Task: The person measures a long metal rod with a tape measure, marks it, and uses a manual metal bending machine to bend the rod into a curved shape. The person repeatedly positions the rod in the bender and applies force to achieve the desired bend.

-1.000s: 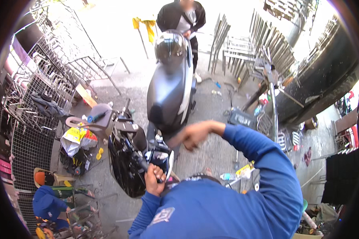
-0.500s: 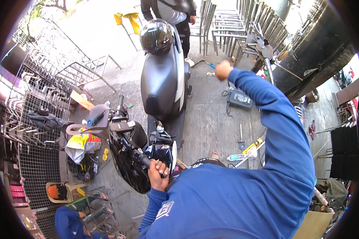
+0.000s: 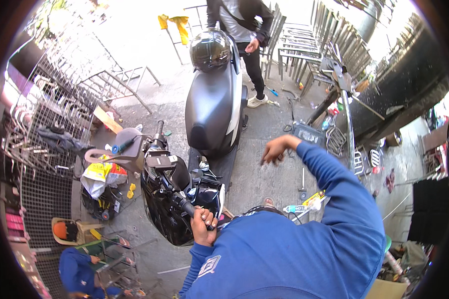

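A scooter [image 3: 159,214] with black front panels stands in front of me and to the left. Wrapped round its rubber handlebar grip [image 3: 187,207] is my left hand [image 3: 203,226], closed. My right hand [image 3: 278,149] hangs in the air over the concrete, right of the scooter's black seat [image 3: 212,112]. Its fingers droop loosely, slightly apart, and I see nothing in them. A dark, shiny helmet [image 3: 210,50] rests at the far end of the seat. On the front of the scooter, a screwdriver-like tool with a blue-green handle [image 3: 122,145] lies on a grey-brown panel.
Beyond the helmet stands a person [image 3: 244,35] in dark clothes. Stacked metal frames [image 3: 309,47] fill the far right, and a grey case [image 3: 308,133] lies on the floor. A plastic bottle [image 3: 295,208] is near my foot. Another person in blue [image 3: 80,269] sits lower left.
My right hand has come down and nearer, its fist loosening into hanging fingers. My left hand stays on the grip. The standing person has shifted, one hand now in front of the body.
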`<move>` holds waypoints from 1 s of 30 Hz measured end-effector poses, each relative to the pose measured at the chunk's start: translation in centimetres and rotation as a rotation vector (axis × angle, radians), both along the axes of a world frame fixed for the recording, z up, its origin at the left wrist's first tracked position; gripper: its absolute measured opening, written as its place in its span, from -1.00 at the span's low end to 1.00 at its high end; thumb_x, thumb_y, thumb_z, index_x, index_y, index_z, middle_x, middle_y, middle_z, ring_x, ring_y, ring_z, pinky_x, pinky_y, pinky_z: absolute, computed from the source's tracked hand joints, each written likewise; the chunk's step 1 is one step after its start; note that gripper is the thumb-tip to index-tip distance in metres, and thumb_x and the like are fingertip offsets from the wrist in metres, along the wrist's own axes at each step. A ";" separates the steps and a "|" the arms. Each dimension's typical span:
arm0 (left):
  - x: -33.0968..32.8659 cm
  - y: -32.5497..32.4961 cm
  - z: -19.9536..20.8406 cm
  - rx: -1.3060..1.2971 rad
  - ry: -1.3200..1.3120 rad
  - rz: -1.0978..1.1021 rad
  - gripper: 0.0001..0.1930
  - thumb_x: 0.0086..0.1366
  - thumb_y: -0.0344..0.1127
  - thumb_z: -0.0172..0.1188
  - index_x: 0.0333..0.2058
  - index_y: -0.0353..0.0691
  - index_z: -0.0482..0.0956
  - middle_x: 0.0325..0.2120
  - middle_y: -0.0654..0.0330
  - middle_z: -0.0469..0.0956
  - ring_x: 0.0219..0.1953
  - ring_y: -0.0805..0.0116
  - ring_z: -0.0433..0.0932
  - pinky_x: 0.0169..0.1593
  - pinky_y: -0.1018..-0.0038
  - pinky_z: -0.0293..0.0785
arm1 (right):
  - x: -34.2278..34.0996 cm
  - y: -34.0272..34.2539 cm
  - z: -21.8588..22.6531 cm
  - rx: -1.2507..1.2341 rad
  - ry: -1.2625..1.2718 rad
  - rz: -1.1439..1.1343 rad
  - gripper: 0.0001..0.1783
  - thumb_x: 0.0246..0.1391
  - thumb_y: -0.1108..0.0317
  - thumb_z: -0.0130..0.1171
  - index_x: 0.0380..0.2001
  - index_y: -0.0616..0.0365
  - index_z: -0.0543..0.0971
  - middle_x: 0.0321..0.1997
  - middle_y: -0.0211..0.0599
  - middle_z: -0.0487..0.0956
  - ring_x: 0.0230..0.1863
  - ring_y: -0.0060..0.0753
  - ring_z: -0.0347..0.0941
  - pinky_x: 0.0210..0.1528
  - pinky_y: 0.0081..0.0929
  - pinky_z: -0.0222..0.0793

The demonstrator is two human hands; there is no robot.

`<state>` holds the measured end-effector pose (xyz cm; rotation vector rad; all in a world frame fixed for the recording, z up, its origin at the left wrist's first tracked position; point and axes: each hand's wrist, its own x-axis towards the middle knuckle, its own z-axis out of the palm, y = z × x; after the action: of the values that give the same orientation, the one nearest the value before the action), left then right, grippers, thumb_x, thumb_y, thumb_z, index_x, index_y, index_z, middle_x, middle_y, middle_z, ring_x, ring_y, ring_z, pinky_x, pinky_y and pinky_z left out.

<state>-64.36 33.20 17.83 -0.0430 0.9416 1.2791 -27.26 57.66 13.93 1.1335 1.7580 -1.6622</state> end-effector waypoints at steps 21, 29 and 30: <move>-0.4 -0.1 -0.6 -0.009 -0.020 0.028 -0.91 0.39 -0.40 0.04 -0.18 -0.02 0.39 -0.65 0.44 0.21 -0.69 0.60 0.22 -0.62 0.51 0.25 | -12.5 11.5 10.6 1.279 -0.229 0.022 -0.35 0.04 0.23 0.13 0.28 -0.20 0.49 -0.11 -0.07 0.71 -0.11 -0.01 0.68 -0.08 -0.10 0.61; -0.4 0.0 -0.3 -0.045 0.003 0.024 -0.92 0.38 -0.38 0.04 -0.21 -0.01 0.38 -0.65 0.45 0.20 -0.68 0.60 0.22 -0.63 0.52 0.23 | -7.5 11.0 6.9 1.198 -0.316 0.048 -0.33 0.03 0.19 0.11 0.29 -0.21 0.48 -0.02 -0.01 0.67 0.01 0.01 0.64 0.02 -0.01 0.56; -0.4 0.0 -0.3 -0.026 0.006 0.016 -0.93 0.37 -0.38 0.03 -0.26 0.01 0.37 -0.65 0.45 0.19 -0.68 0.59 0.22 -0.63 0.52 0.23 | -7.1 10.9 6.2 1.190 -0.340 0.074 -0.34 0.03 0.18 0.12 0.28 -0.20 0.50 0.01 -0.03 0.67 0.06 0.00 0.62 0.06 0.00 0.54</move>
<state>-64.73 33.20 17.54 -0.0670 0.9650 1.2822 -34.40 68.56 20.16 1.6125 2.4951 -0.1842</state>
